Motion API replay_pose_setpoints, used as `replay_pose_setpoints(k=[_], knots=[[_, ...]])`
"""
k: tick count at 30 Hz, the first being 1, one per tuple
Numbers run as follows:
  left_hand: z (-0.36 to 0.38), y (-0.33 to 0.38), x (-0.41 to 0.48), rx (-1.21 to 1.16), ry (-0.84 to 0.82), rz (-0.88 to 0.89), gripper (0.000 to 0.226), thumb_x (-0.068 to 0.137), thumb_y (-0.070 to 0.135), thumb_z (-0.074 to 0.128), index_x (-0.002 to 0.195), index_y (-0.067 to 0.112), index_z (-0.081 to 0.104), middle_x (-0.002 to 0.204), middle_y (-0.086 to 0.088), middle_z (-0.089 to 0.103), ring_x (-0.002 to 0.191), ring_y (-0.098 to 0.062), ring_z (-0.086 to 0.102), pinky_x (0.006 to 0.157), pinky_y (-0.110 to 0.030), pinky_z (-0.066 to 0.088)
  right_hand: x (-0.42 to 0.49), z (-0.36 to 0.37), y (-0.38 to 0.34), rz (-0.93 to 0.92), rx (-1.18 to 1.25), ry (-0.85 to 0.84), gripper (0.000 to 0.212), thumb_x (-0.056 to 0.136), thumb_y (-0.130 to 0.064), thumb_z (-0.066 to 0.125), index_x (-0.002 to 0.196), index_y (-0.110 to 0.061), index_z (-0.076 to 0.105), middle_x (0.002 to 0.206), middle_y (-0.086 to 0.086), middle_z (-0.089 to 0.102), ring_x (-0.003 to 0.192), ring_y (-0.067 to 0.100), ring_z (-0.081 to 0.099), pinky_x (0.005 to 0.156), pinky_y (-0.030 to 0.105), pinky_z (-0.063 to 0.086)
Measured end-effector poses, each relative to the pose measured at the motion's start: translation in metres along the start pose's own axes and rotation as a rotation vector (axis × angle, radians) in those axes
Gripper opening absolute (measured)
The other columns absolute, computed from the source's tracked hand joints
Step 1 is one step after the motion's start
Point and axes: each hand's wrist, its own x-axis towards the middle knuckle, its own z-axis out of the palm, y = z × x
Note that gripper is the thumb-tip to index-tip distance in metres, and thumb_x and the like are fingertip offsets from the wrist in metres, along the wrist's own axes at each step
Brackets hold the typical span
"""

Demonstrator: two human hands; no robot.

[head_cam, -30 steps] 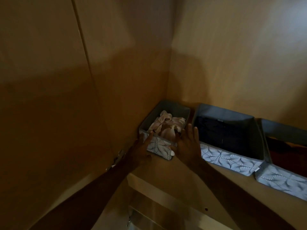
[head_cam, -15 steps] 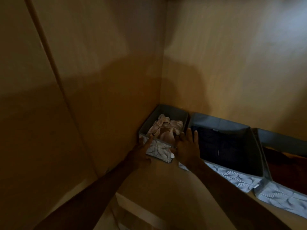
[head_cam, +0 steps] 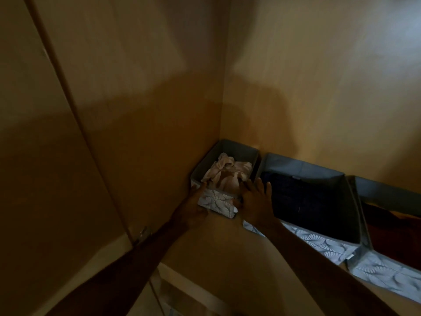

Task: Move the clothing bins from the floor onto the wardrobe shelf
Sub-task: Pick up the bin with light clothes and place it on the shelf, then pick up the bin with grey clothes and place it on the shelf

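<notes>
From the head view, I have both arms stretched into the far left corner of the wardrobe shelf. My left hand rests against the near left corner of the small bin, fingers curled loosely round its patterned front, not clamped. My right hand lies flat and open, fingers spread, against the bin's near right corner where it meets the next bin.

The small bin sits on the shelf, tucked into the corner against the left wall panel and close to the back panel, with pale clothing heaped inside. Just to its right stands a larger bin holding dark folded clothes, and right of that a third bin, cut off by the frame edge. The light is dim, so finer detail is lost.

I judge this to be the final seating of the small bin, squaring it into the corner. The next move calls for letting go with both hands and drawing back without dragging the fabric front. Whether more bins wait on the floor I cannot tell.
</notes>
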Motion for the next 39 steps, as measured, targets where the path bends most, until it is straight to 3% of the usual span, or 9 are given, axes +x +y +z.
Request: replay_pose_setpoints(k=[4, 8, 11, 15, 19, 22, 26, 32, 39], knots=[[-0.004, 0.004, -0.035, -0.372, 0.154, -0.114, 0.048, 0.091, -0.001, 0.056, 0.137, 0.01, 0.051, 0.108, 0.005, 0.062, 0.091, -0.009, 0.058, 0.079, -0.022, 0.047, -0.027, -0.005, -0.016, -0.134, 0.394, 0.216, 0.052, 0.088, -0.046, 0.049, 0.133, -0.02, 0.053, 0.142, 0.006, 0.051, 0.131, 0.029, 0.045, 0.107, 0.049, 0.037], [-0.015, 0.009, -0.09, -0.698, 0.366, -0.149, 0.026, 0.087, -0.006, 0.059, 0.107, 0.011, 0.063, 0.103, -0.007, 0.065, 0.093, -0.016, 0.062, 0.089, -0.027, 0.05, -0.069, -0.011, -0.042, -0.17, 0.82, 0.22, 0.048, 0.088, -0.038, 0.06, 0.133, -0.02, 0.055, 0.137, -0.002, 0.054, 0.127, 0.011, 0.049, 0.106, 0.028, 0.04], [-0.02, 0.009, -0.144, -0.789, 0.436, -0.218, 0.023, 0.088, -0.012, 0.056, 0.107, -0.001, 0.063, 0.101, -0.003, 0.066, 0.083, 0.003, 0.066, 0.076, -0.013, 0.051, -0.109, -0.01, -0.064, 0.022, 1.112, -0.011, 0.044, 0.088, -0.032, 0.066, 0.13, -0.021, 0.058, 0.129, -0.009, 0.058, 0.118, 0.007, 0.055, 0.097, 0.03, 0.049], [-0.01, -0.008, -0.214, -0.904, 0.449, -0.399, 0.021, 0.088, -0.005, 0.06, 0.099, 0.01, 0.068, 0.106, -0.003, 0.069, 0.094, -0.014, 0.064, 0.079, -0.024, 0.049, -0.168, 0.009, -0.088, 0.157, 1.29, -0.214, 0.038, 0.085, -0.024, 0.07, 0.122, -0.023, 0.063, 0.118, -0.009, 0.067, 0.113, 0.005, 0.061, 0.092, 0.027, 0.054], [0.004, -0.024, -0.286, -0.86, 0.5, -0.544, 0.021, 0.09, -0.002, 0.058, 0.097, 0.015, 0.069, 0.104, -0.008, 0.072, 0.094, -0.022, 0.066, 0.075, -0.025, 0.047, -0.222, 0.021, -0.109, 0.117, 1.298, -0.346, 0.033, 0.086, -0.022, 0.07, 0.118, -0.022, 0.065, 0.107, -0.007, 0.071, 0.101, 0.004, 0.065, 0.075, 0.015, 0.051], [0.014, -0.029, -0.338, -0.848, 0.572, -0.63, 0.021, 0.091, -0.001, 0.058, 0.106, 0.011, 0.067, 0.107, -0.01, 0.071, 0.094, -0.024, 0.067, 0.068, -0.019, 0.049, -0.248, 0.026, -0.12, 0.015, 1.272, -0.467, 0.033, 0.087, -0.021, 0.069, 0.12, -0.021, 0.064, 0.108, -0.007, 0.07, 0.098, -0.001, 0.064, 0.078, 0.011, 0.049], [0.033, -0.021, -0.422, -0.796, 0.73, -0.731, 0.023, 0.091, 0.005, 0.058, 0.112, 0.012, 0.066, 0.103, -0.004, 0.073, 0.092, -0.022, 0.068, 0.069, -0.021, 0.048, -0.283, 0.035, -0.137, -0.096, 1.221, -0.652, 0.032, 0.086, -0.021, 0.069, 0.119, -0.02, 0.065, 0.106, -0.006, 0.072, 0.1, 0.005, 0.066, 0.087, 0.022, 0.053], [0.079, 0.017, -0.532, -0.797, 1.022, -0.907, 0.023, 0.091, 0.004, 0.057, 0.109, 0.014, 0.067, 0.098, -0.001, 0.074, 0.085, -0.018, 0.067, 0.069, -0.026, 0.048, -0.337, 0.059, -0.162, -0.298, 1.117, -0.863, 0.039, 0.077, -0.041, 0.067, 0.113, -0.026, 0.066, 0.103, -0.004, 0.072, 0.093, 0.013, 0.068, 0.073, 0.028, 0.053], [0.136, 0.057, -0.67, -0.82, 1.348, -1.091, 0.023, 0.09, 0.005, 0.059, 0.109, 0.015, 0.066, 0.099, -0.003, 0.074, 0.083, -0.017, 0.067, 0.07, -0.023, 0.046, -0.441, 0.058, -0.216, -0.591, 1.004, -1.139, 0.025, 0.087, -0.024, 0.068, 0.112, -0.023, 0.066, 0.097, 0.002, 0.072, 0.087, 0.013, 0.067, 0.07, 0.025, 0.048]])
